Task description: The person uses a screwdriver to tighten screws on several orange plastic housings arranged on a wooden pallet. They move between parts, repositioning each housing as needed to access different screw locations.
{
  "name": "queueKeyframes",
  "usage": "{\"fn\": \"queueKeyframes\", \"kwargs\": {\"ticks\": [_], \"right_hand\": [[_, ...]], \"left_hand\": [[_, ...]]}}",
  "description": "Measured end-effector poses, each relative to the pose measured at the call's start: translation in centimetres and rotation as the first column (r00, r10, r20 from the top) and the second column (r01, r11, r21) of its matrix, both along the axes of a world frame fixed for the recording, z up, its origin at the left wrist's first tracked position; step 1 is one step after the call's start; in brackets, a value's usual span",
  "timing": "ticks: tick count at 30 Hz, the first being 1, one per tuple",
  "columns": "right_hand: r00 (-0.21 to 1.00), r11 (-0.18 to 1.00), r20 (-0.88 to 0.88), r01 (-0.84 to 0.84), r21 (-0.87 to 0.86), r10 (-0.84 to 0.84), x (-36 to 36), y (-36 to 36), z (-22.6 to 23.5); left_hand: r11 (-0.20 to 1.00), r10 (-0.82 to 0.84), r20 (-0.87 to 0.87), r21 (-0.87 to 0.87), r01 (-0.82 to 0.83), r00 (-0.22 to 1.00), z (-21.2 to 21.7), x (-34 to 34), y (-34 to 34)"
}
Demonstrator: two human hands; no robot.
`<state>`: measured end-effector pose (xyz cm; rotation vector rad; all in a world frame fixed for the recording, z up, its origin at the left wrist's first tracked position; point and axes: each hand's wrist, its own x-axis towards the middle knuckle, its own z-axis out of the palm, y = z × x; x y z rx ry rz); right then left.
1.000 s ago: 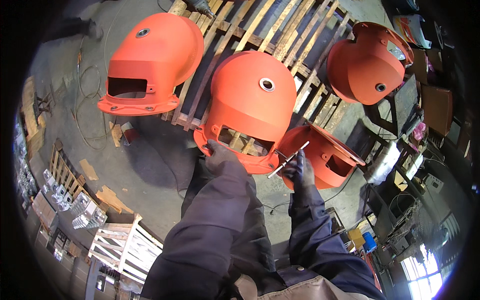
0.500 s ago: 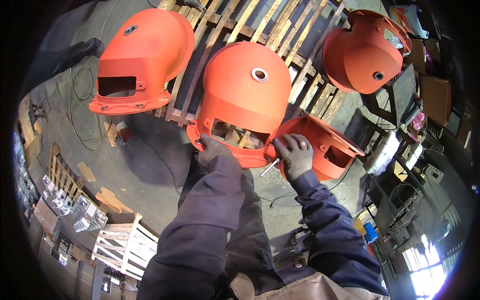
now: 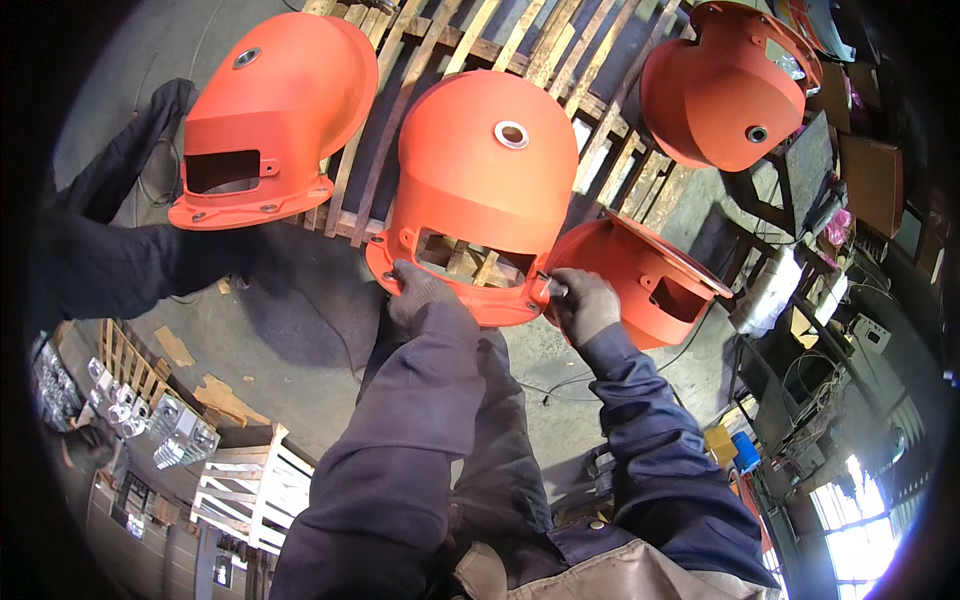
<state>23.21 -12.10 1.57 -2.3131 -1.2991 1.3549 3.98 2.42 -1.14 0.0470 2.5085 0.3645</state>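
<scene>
An orange cast housing [image 3: 485,190], domed, with a metal-ringed hole and a rectangular opening, stands in front of me on a wooden slatted pallet [image 3: 340,190]. My gloved left hand [image 3: 420,292] grips the near left edge of its flange. At the flange's right corner, my gloved right hand [image 3: 588,303] is closed on a short shiny metal piece [image 3: 550,287], its end against the corner beside a bolt hole. Fingers cover most of that piece, so its kind is unclear. A second orange housing [image 3: 645,265] lies tilted just behind my right hand.
Another orange housing [image 3: 275,110] stands at left, one more [image 3: 725,100] at far right. A co-worker's dark sleeve [image 3: 130,265] reaches in from the left. White wooden crate [image 3: 250,490] and metal parts [image 3: 180,430] lie lower left; a cluttered bench [image 3: 800,350] lines the right.
My right hand has turned and closed, bringing the metal piece, which pointed down toward me, up to the flange corner. A co-worker's arm has come in at left. The view shifted slightly.
</scene>
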Motion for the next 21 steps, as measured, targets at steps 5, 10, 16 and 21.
{"fn": "queueKeyframes", "kwargs": {"ticks": [5, 10, 16, 21], "right_hand": [[0.742, 0.815, 0.476, -0.574, 0.085, 0.473, 1.5, 1.5, 2.2], [0.849, 0.902, 0.337, 0.315, 0.297, -0.407, -0.9, -1.1, 1.6], [0.168, 0.411, -0.451, 0.747, -0.522, -0.877, -2.3, -2.2, -2.4], [0.929, 0.938, -0.145, 0.327, -0.117, -0.342, -0.7, -1.4, -1.4]], "left_hand": [[0.999, 0.036, 0.016, 0.012, -0.036, 0.999, -0.5, -0.2, -0.4], [1.000, 0.007, -0.040, 0.022, -0.006, 0.999, -1.2, -0.3, -0.3], [0.999, 0.039, 0.027, 0.004, -0.039, 0.999, -0.3, 0.0, 0.0], [0.998, 0.065, 0.073, -0.031, -0.062, 0.995, 1.4, 0.7, 0.7]]}}
